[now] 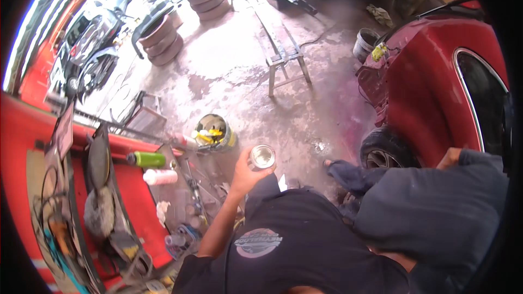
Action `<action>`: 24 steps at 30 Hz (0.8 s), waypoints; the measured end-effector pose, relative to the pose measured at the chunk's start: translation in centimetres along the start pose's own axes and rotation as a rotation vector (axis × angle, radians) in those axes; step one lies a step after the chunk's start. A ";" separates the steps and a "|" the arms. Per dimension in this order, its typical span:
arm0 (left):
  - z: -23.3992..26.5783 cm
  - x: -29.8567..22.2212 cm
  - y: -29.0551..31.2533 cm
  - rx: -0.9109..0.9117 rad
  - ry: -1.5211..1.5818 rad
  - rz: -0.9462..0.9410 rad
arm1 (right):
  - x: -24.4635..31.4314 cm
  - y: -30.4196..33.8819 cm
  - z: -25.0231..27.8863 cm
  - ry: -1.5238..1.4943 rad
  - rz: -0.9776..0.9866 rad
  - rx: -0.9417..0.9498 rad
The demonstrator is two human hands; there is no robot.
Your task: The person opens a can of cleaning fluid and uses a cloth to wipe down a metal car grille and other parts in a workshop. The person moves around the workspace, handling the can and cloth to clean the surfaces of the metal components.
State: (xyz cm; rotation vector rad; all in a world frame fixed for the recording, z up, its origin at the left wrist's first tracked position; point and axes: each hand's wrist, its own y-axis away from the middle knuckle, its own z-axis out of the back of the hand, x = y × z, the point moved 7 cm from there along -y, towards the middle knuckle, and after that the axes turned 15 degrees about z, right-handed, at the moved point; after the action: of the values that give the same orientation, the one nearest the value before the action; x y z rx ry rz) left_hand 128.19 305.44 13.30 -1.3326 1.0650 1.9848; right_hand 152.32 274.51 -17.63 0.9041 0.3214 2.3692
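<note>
Above the mottled grey concrete floor (218, 79), well inside its edges, the person's left hand (248, 169) grasps one round, silver metal can (263, 155), fingers and thumb curled about its side and its round top facing up. The right hand is out of sight, so I cannot tell its state. Just beyond the can stands one dark round bucket (231, 139) holding several yellow pieces (214, 133).

Along the floor's left edge, by the red wall (143, 209), three bottles show: one bright green cylinder with a dark cap (149, 159), one pale pink one just beside it (160, 177), and another pinkish one (186, 141) next to the bucket.

Toward the far edge are two stacks of brownish rings (162, 41), near each other, and one long, narrow metal trestle (286, 60). At the right edge sits one glossy red car (419, 92) with one black-tyred wheel (387, 153) in view; one whitish pail (360, 50) is near its front. Open floor runs between the bucket and the wheel, reaching forward to the trestle's legs; at the near right, one co-worker in dark grey clothes (430, 201) narrows the room beside the person
</note>
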 end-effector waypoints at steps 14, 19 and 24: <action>12.1 -8.2 -26.4 0.124 -0.122 -0.152 | 2.3 -5.9 -4.9 0.042 -0.238 0.290; 16.0 -9.0 -33.5 0.164 -0.148 -0.144 | 3.7 -11.2 -1.3 -0.120 -0.408 0.148; 17.4 -9.3 -38.5 0.185 -0.104 -0.083 | 3.8 -17.6 2.8 -0.205 -0.521 0.102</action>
State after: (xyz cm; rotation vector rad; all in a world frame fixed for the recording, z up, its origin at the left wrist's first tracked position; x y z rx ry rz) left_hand 152.26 341.34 13.15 -1.1456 1.0974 1.8257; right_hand 159.50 290.98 -20.75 0.9634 0.5277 1.7828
